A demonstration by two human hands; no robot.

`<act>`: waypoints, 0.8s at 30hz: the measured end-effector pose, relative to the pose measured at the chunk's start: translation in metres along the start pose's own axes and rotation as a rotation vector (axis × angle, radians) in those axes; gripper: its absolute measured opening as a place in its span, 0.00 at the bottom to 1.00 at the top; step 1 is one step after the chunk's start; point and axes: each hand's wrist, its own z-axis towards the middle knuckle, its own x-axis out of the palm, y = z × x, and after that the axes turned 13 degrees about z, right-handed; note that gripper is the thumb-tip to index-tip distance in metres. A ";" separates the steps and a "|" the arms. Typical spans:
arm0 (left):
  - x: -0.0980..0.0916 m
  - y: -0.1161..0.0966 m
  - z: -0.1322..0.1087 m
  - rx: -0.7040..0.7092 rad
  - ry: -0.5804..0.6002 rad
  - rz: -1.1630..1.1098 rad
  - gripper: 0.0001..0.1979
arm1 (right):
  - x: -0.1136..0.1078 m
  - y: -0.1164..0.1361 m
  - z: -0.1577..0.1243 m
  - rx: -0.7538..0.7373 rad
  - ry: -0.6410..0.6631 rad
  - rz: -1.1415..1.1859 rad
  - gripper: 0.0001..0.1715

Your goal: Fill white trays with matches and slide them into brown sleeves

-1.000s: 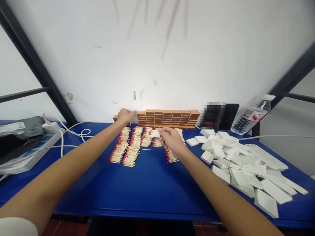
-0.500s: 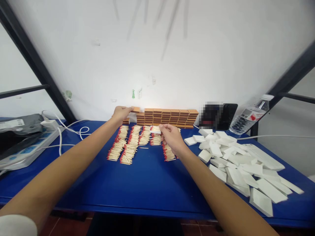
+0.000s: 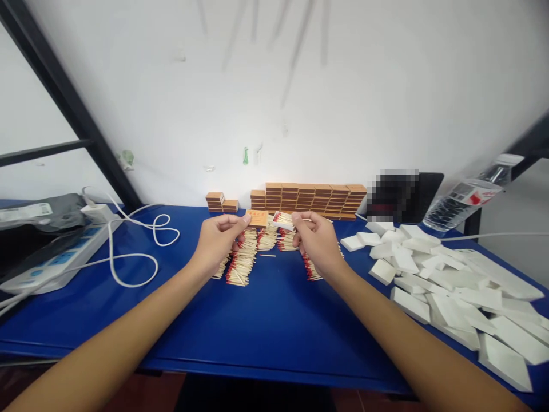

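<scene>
My left hand (image 3: 221,237) pinches an orange matchbox sleeve (image 3: 257,218) by its left end. Level with it, a small gap away, my right hand (image 3: 315,234) grips a white matchbox tray (image 3: 283,221) holding red-tipped matches. Below and behind both hands lie rows of loose matches (image 3: 242,260), partly covered by the hands. A single match (image 3: 268,256) lies apart on the blue table (image 3: 274,320). Against the wall stands a long stack of orange and brown matchboxes (image 3: 315,197), with a smaller group of matchboxes (image 3: 215,202) to its left.
White trays (image 3: 450,292) are heaped on the right. Behind them are a clear water bottle (image 3: 467,194) and a dark phone-like object (image 3: 429,197). On the left lie a power strip (image 3: 60,257), white cables (image 3: 137,254) and a grey plastic bag (image 3: 51,220).
My left hand has come away from the stack by the wall, bringing the orange sleeve nearer and to the right, beside the filled tray. The view has shifted slightly left.
</scene>
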 end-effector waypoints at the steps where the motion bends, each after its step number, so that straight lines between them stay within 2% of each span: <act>1: 0.000 0.001 0.000 -0.012 0.001 -0.006 0.27 | 0.000 0.000 0.000 -0.004 0.002 -0.002 0.29; 4: 0.001 0.004 -0.001 -0.039 0.017 -0.009 0.28 | 0.000 0.003 -0.001 -0.008 0.009 -0.013 0.31; 9: 0.003 0.005 -0.003 0.002 -0.029 0.004 0.27 | 0.004 0.012 -0.006 -0.028 0.023 -0.005 0.33; 17: 0.003 0.008 -0.002 0.049 -0.034 -0.013 0.25 | 0.002 0.015 -0.006 -0.066 0.051 -0.033 0.33; 24: 0.005 0.010 -0.003 0.050 -0.023 -0.026 0.26 | 0.005 0.017 -0.010 -0.027 0.080 -0.040 0.33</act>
